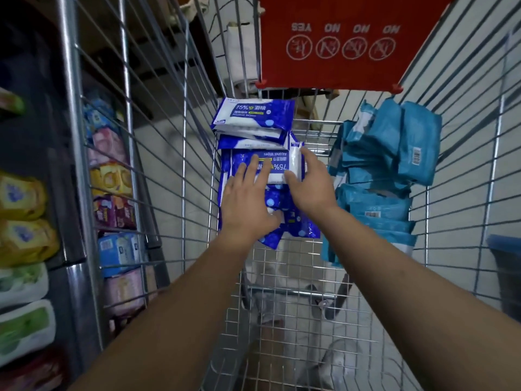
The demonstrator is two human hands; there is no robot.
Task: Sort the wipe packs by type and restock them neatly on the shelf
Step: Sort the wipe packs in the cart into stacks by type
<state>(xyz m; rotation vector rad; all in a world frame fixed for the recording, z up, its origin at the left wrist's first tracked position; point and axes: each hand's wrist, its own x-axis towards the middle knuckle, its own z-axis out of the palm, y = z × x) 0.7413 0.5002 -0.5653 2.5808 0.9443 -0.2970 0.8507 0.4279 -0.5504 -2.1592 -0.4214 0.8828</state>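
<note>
Forearms: two bare forearms reach forward from the bottom edge into a wire shopping cart, over its bare mesh floor.
Left hand: the left hand lies palm down with fingers spread flat on the dark blue alcohol wipe packs, fingertips on the top pack; open, not closed around anything.
Right hand: the right hand is also open, its thumb and fingers set against the right end of the top alcohol wipe pack; it touches the pack, but a full grasp cannot be made out.
Top pack: blue and white, printed "75%" and "Alcohol Wipes", lettering upside down to the camera, lying flat on the pile between the two hands.
Dark blue pile: on the left side of the cart floor, several packs overlapping loosely; beyond the hands more of the same sort are stacked toward the far end.
Teal packs: a separate heap on the right side of the cart, leaning on the wire wall, barcodes showing, well apart in type from the dark blue ones yet just beside them.
Shelf: outside the left wire wall, rows of yellow, green, pink and blue wipe packs.
Red flap: at the cart's far end, with white circular pictograms and upside-down "YES" and "NO".
</note>
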